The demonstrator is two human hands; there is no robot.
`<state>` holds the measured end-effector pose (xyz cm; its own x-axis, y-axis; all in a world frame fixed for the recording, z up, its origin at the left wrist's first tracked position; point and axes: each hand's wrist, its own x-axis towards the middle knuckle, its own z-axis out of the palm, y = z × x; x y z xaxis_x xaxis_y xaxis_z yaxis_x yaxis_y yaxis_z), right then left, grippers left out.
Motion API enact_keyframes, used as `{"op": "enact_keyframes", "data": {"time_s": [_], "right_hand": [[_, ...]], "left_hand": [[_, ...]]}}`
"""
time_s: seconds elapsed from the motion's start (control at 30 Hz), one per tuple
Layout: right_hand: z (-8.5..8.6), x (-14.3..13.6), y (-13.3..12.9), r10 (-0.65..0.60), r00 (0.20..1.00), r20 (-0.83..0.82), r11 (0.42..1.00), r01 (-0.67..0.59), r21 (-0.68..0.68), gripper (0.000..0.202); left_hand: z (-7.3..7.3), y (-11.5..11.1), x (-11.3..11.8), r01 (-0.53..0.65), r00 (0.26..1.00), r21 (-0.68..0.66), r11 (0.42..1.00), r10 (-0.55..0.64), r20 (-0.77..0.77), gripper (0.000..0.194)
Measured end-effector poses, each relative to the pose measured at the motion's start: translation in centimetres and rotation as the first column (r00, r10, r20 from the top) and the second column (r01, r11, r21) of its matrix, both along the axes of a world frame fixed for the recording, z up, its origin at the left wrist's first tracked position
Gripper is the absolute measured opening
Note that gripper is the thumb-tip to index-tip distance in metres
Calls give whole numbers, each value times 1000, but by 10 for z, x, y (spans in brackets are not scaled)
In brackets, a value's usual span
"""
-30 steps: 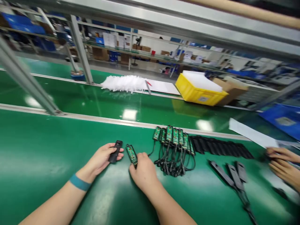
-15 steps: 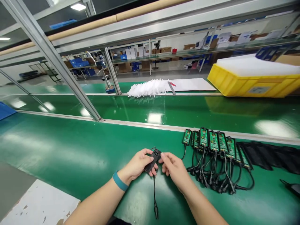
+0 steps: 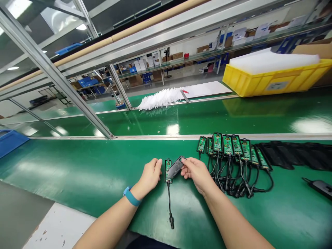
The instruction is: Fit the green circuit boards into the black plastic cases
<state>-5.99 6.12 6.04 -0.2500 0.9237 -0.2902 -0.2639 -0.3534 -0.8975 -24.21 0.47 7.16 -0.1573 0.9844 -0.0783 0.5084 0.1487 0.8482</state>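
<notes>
Between my hands a green circuit board in a black case lies on the green bench, its black cable running toward me to a plug. My right hand pinches a black plastic cover by its upper right end. The cover is tilted and hides part of the board's right side. My left hand, a blue band at its wrist, is just left of the case with fingers curled and thumb alongside; I see nothing held in it. Several similar cabled boards are grouped to the right.
Black covers overlap in a row at the right, with a dark handheld tool nearer me. Past the metal rail stand a yellow bin and a pile of white strips. A metal post rises at left; a blue bin is farther left.
My left hand has let go of the black piece and moved left. My right hand now holds the cover, angled over the exposed board. The view has tilted slightly.
</notes>
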Motion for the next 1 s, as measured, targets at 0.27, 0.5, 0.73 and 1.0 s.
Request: {"op": "enact_keyframes", "data": {"time_s": [0.27,0.5,0.73,1.0], "right_hand": [[8,30,23,-134,991,-2,991,134,-16,16],[0,9,8,63,998,19,996,-61,-59,4],[-10,-15,-11,296,955,22,946,-290,-147,7],[-12,-16,-14,290,956,-39,943,-292,-159,4]], "left_hand": [[-9,11,23,87,849,34,996,-57,-525,35],[-5,20,-23,105,976,-92,990,-120,-179,17],[14,8,-23,186,982,2,983,-185,-42,39],[10,-19,-5,343,870,113,933,-270,-412,29]]}}
